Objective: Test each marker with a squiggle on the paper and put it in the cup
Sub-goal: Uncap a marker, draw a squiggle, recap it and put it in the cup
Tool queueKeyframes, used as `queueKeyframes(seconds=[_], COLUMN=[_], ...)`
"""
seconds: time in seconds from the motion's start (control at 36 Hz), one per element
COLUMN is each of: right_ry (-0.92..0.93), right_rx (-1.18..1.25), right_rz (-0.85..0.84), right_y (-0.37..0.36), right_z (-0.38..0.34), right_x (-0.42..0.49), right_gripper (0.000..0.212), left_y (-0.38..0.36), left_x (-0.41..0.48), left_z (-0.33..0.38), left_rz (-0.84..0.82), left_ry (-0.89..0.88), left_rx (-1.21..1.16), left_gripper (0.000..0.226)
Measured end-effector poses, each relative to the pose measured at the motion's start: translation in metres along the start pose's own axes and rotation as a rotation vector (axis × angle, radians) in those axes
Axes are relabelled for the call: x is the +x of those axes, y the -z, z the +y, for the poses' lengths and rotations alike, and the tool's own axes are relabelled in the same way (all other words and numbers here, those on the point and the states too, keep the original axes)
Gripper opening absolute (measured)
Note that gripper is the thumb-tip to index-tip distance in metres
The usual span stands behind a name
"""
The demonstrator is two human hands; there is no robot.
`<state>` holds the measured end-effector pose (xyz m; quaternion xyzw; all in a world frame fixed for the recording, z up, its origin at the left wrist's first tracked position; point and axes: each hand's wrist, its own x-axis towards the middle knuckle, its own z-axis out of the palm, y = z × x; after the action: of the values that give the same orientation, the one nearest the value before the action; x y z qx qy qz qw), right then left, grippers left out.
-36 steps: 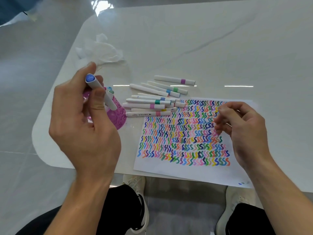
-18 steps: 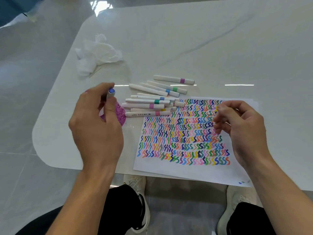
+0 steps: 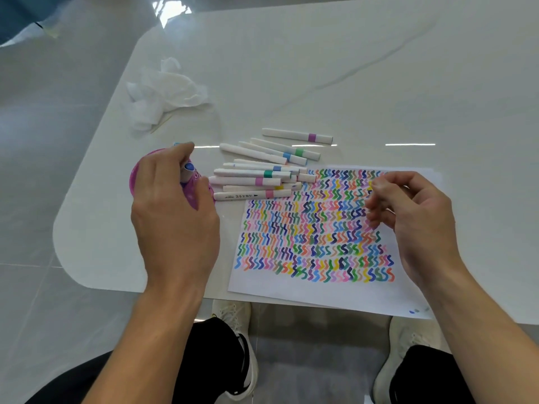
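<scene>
Left hand (image 3: 175, 228) pinches blue-capped marker (image 3: 189, 170) at pink cup (image 3: 133, 182), 9 o'clock of paper (image 3: 291, 293); right hand (image 3: 417, 220) loosely curled, empty.

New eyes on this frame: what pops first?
The paper packed with multicoloured squiggles, right of centre, under the right hand. Left of it, the left hand holds a blue-capped marker at the pink cup; white markers lie piled between cup and paper.

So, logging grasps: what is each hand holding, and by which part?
The left hand pinches a blue-capped marker near its capped top end, over the pink cup. The right hand seems to hold nothing.
</scene>
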<state>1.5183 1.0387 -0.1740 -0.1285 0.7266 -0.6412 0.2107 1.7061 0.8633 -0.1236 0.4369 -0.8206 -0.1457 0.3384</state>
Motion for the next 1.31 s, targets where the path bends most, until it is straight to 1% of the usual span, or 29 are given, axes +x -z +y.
queueKeyframes(seconds=[0.17,0.22,0.31,0.39,0.47,0.61,0.75,0.92,1.19,1.31], right_ry=[0.002,0.001,0.006,0.004,0.000,-0.009,-0.017,-0.019,-0.036,-0.039], right_rx=[0.002,0.002,-0.001,0.005,-0.001,0.009,0.016,0.027,-0.007,-0.018], right_rz=[0.020,0.026,0.033,0.042,0.050,0.074,0.080,0.082,0.084,0.089], right_y=[0.010,0.013,0.018,0.023,0.029,0.036,0.040,0.040,0.038,0.039], right_z=[-0.001,-0.001,-0.001,-0.001,0.001,0.003,0.004,0.005,0.009,0.009], right_x=[-0.001,0.000,0.000,0.000,0.001,0.004,0.006,0.008,0.008,0.007], right_gripper=[0.014,0.014,0.013,0.012,0.011,0.012,0.011,0.011,0.012,0.011], left_y=[-0.007,-0.013,-0.023,-0.032,-0.042,-0.054,-0.063,-0.065,-0.066,-0.066], left_x=[-0.004,-0.007,-0.012,-0.016,-0.017,-0.016,-0.015,-0.017,-0.018,-0.019], left_z=[0.018,0.024,0.032,0.036,0.037,0.033,0.031,0.029,0.027,0.028], left_rz=[0.051,0.014,-0.140,-0.314,-0.386,-0.404,-0.378,-0.376,-0.404,-0.433], left_ry=[-0.240,-0.288,-0.267,-0.183,-0.136,-0.082,-0.031,-0.067,-0.076,-0.085], left_rx=[-0.015,-0.019,-0.026,0.051,0.117,0.198,0.237,0.274,0.279,0.275], left_gripper=[0.035,0.034,0.030,0.026,0.028,0.029,0.019,0.019,0.005,0.006])
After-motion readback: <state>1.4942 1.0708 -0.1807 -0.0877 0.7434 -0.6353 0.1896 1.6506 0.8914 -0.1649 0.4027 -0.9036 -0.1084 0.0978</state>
